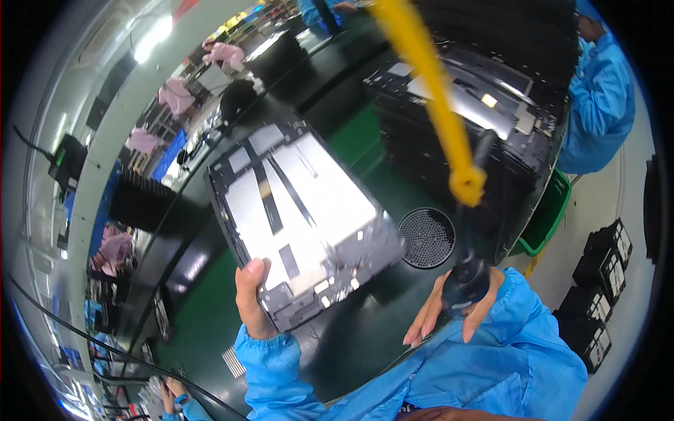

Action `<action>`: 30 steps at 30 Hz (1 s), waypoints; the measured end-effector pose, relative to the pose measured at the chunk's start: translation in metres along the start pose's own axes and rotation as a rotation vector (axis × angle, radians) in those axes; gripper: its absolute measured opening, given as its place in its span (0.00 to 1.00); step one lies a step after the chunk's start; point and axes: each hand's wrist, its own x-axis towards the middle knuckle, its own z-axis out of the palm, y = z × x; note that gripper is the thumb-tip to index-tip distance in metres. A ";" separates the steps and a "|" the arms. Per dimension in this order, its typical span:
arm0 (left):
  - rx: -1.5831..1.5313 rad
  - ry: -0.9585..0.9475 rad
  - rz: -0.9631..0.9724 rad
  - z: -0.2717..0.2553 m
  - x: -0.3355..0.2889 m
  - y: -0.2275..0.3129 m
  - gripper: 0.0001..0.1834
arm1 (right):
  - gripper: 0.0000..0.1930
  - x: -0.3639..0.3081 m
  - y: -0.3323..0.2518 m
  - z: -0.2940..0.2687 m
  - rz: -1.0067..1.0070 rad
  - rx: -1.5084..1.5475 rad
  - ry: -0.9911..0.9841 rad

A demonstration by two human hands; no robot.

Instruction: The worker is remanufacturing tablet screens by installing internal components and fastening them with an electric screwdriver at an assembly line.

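Observation:
An opened tablet (309,203) with silver-white battery plates, dark ribbon strips and a black frame is tilted up in front of me. My left hand (251,291) grips its near left corner, thumb on the upper face and the other fingers mostly hidden beneath. On the right, a black electric screwdriver (466,282) hangs below a yellow arm (439,105). Around its body are the fingers of my right hand (449,312), apart from the tablet. The screwdriver's tip is hidden.
A tall stack of similar opened tablets (484,105) stands at the back right. Beside it on the green bench (203,302) lies a round black perforated dish (427,237). A green bin (551,214) and black boxes (597,295) are at right. A person in blue (604,98) works nearby.

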 end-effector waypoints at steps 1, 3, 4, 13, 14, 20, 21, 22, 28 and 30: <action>-0.071 0.001 -0.013 0.019 0.007 0.003 0.30 | 0.23 0.002 0.005 -0.001 0.016 0.008 -0.031; -0.161 -0.105 0.020 0.057 0.020 0.007 0.25 | 0.24 0.000 0.004 0.009 0.021 0.035 0.009; -0.190 -0.161 0.037 0.079 0.023 0.007 0.23 | 0.24 -0.003 0.003 0.015 0.046 0.078 0.044; -0.350 -0.498 -0.108 0.225 0.049 -0.029 0.19 | 0.30 -0.017 0.006 0.028 0.045 0.070 -0.021; -0.308 -0.487 -0.109 0.231 0.048 -0.033 0.19 | 0.30 -0.019 0.006 0.028 0.037 0.062 -0.032; -0.283 -0.648 -0.187 0.247 0.037 -0.036 0.20 | 0.31 -0.026 0.008 0.027 0.008 0.082 -0.052; -0.190 -0.676 -0.223 0.242 0.039 -0.030 0.25 | 0.31 -0.025 0.007 0.027 0.010 0.083 -0.058; -0.193 -0.677 -0.224 0.236 0.043 -0.025 0.25 | 0.31 -0.026 0.007 0.027 0.016 0.084 -0.052; 0.613 -0.621 -0.092 0.192 0.060 -0.021 0.26 | 0.33 -0.018 0.000 0.026 0.093 0.063 0.004; 0.514 -0.613 -0.126 0.170 0.061 -0.023 0.24 | 0.33 -0.011 -0.003 0.021 0.124 0.060 0.031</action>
